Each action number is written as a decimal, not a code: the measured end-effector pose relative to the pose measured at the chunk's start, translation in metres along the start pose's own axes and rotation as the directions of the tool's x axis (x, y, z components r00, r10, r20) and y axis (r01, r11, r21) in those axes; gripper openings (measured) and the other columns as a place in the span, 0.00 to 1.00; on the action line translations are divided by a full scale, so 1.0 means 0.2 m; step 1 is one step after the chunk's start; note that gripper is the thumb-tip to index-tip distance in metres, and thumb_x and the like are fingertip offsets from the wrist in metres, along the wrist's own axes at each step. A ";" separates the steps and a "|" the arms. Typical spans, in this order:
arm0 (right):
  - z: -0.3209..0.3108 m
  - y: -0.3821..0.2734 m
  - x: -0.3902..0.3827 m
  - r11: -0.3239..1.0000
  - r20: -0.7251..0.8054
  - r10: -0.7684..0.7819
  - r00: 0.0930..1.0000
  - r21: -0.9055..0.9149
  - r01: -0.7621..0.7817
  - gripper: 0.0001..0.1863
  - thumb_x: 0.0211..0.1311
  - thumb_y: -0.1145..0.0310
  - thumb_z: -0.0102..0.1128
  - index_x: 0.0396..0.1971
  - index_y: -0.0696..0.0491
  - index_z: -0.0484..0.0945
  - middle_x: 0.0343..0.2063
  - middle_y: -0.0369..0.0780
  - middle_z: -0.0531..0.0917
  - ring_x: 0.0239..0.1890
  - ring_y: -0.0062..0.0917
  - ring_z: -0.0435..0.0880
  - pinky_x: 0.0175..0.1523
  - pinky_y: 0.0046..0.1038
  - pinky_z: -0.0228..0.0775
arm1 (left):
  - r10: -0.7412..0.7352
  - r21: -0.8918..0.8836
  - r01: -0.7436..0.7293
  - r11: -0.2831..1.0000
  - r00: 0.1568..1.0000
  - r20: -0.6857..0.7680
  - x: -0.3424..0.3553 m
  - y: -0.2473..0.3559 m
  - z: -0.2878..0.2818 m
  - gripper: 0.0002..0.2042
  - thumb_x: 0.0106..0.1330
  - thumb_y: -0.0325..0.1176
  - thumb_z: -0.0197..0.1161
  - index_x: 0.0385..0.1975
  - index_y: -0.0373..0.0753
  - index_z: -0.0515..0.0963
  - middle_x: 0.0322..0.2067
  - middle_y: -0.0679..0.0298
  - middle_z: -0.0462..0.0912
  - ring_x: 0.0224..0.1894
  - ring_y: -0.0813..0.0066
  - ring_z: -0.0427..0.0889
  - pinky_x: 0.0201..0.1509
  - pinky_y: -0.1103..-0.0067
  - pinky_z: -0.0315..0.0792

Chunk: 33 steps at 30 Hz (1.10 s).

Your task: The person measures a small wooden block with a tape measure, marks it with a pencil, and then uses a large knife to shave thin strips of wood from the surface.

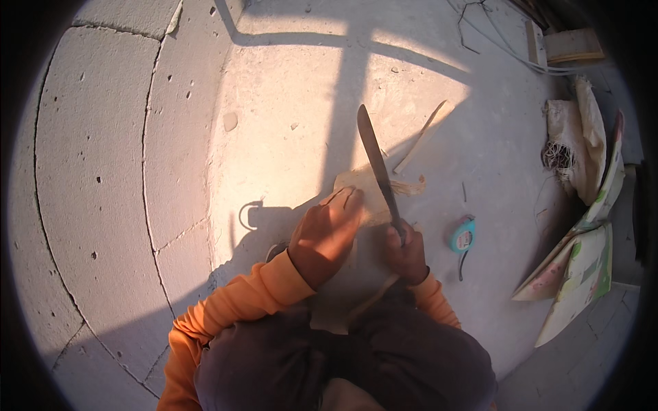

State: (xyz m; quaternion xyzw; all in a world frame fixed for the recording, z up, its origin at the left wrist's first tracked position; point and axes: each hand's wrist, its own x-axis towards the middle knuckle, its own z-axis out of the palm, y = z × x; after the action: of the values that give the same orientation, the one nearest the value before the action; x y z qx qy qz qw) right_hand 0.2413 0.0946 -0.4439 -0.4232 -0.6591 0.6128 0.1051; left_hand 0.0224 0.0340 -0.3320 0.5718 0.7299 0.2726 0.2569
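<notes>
A long, dark-bladed machete slants up and to the left, its handle in my right hand. The fingers of that hand are wrapped round the handle. My left hand is closed at the left edge of a pale tan piece of wood, with its fingertips partly hidden. The blade crosses over the wood's right side, and whether it touches cannot be made out. Pale splintered shavings stick out to the right of the blade. Between my knees the lower part of the wood is in shadow.
A thin wood strip lies beyond the blade. To my right is a teal tape measure with a dark strap. Farther right stand a folded floral sheet and a whitish woven sack. A pale block wall runs along the left.
</notes>
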 end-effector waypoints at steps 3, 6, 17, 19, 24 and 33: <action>-0.01 -0.23 -0.03 0.960 -0.050 -0.056 0.997 -0.277 0.041 0.14 0.71 0.63 0.60 0.31 0.58 0.74 0.14 0.45 0.75 0.15 0.36 0.79 0.25 0.34 0.68 | -0.030 0.038 0.030 0.999 0.999 0.022 -0.02 -0.02 0.00 0.16 0.56 0.17 0.56 0.47 0.26 0.71 0.42 0.42 0.78 0.42 0.40 0.82 0.44 0.60 0.80; 0.00 -0.24 -0.08 0.963 -0.108 -0.065 0.992 -0.269 0.034 0.14 0.70 0.63 0.60 0.30 0.58 0.74 0.15 0.44 0.76 0.17 0.35 0.81 0.26 0.33 0.70 | 0.028 0.048 -0.027 0.998 0.999 -0.025 -0.03 0.00 0.00 0.16 0.57 0.18 0.56 0.47 0.27 0.71 0.42 0.42 0.78 0.42 0.41 0.82 0.43 0.60 0.79; 0.08 -0.08 -0.08 0.983 -0.123 -0.180 0.976 -0.040 0.177 0.13 0.70 0.63 0.59 0.29 0.56 0.71 0.14 0.44 0.75 0.15 0.36 0.78 0.25 0.32 0.71 | 0.052 0.077 -0.051 0.996 0.999 -0.012 -0.01 0.02 -0.05 0.15 0.58 0.19 0.56 0.46 0.27 0.69 0.41 0.42 0.78 0.41 0.40 0.81 0.43 0.59 0.79; 0.08 -0.07 -0.01 0.942 -0.113 -0.125 0.986 -0.327 0.082 0.14 0.70 0.64 0.59 0.29 0.57 0.70 0.13 0.44 0.74 0.14 0.37 0.76 0.24 0.33 0.70 | -0.041 0.054 0.036 0.998 0.995 0.086 0.00 0.00 -0.03 0.16 0.58 0.19 0.56 0.47 0.27 0.70 0.42 0.42 0.78 0.43 0.40 0.81 0.43 0.59 0.79; 0.03 -0.02 -0.01 0.985 -0.023 -0.066 0.998 -0.163 0.061 0.15 0.71 0.64 0.58 0.27 0.57 0.71 0.11 0.43 0.71 0.12 0.33 0.73 0.23 0.34 0.65 | 0.033 0.026 -0.033 0.999 0.999 -0.006 -0.01 0.00 -0.04 0.17 0.57 0.19 0.56 0.48 0.26 0.71 0.43 0.42 0.78 0.44 0.40 0.81 0.45 0.59 0.79; -0.01 -0.05 0.01 0.998 0.081 0.029 0.996 0.052 -0.033 0.16 0.75 0.61 0.54 0.29 0.58 0.73 0.16 0.33 0.69 0.21 0.15 0.65 0.27 0.27 0.62 | -0.071 0.007 0.070 0.998 0.993 0.095 0.00 -0.01 -0.03 0.17 0.58 0.19 0.55 0.49 0.26 0.71 0.45 0.42 0.78 0.44 0.40 0.81 0.46 0.59 0.79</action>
State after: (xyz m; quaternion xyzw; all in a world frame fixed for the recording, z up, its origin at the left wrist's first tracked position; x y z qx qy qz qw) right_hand 0.2374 0.0993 -0.4342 -0.4055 -0.6397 0.6480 0.0804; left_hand 0.0171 0.0331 -0.3298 0.5585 0.7370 0.2344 0.2999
